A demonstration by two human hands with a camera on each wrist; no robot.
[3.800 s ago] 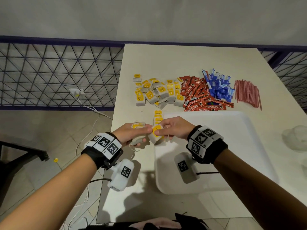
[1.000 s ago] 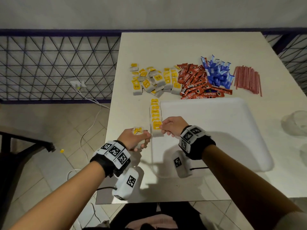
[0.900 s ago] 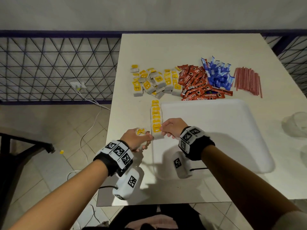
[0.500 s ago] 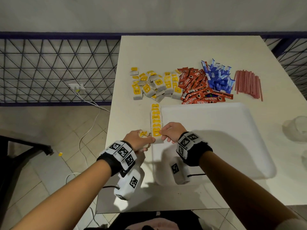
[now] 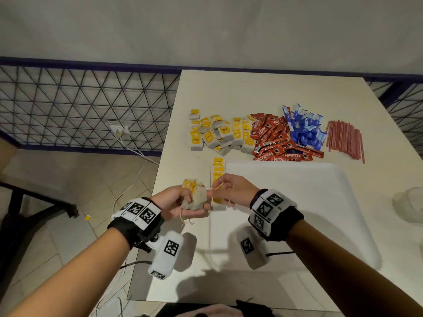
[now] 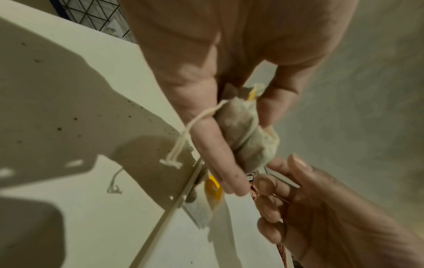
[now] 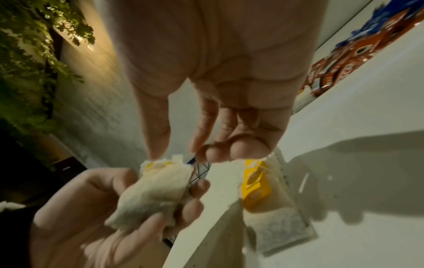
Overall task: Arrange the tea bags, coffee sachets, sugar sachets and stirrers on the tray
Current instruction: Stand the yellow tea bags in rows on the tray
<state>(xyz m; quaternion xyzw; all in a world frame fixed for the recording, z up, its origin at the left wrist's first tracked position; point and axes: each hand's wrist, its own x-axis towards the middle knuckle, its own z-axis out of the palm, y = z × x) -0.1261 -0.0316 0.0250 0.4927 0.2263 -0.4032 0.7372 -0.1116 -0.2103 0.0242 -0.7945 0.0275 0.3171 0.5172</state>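
Observation:
My left hand (image 5: 196,202) grips a small bundle of tea bags (image 5: 198,196) just left of the white tray (image 5: 297,202), strings dangling. The right hand (image 5: 211,189) meets it, thumb and forefinger at the bundle's (image 7: 156,190) yellow-tagged top, other fingers curled. A row of tea bags (image 5: 218,167) lies along the tray's left edge; its nearest bag (image 7: 263,190) shows close up. Behind the tray lie a loose tea bag pile (image 5: 219,133), red coffee sachets (image 5: 274,138), blue sugar sachets (image 5: 304,129) and red stirrers (image 5: 343,138).
A translucent cup (image 5: 409,207) stands at the right of the table. The table's left edge (image 5: 160,179) drops to a tiled floor with a cable and a wire-grid fence (image 5: 80,106). A wall closes off the far side.
The right hand has left the row of tea bags on the tray and moved left to the bundle. My left hand has turned palm up and raised the bundle.

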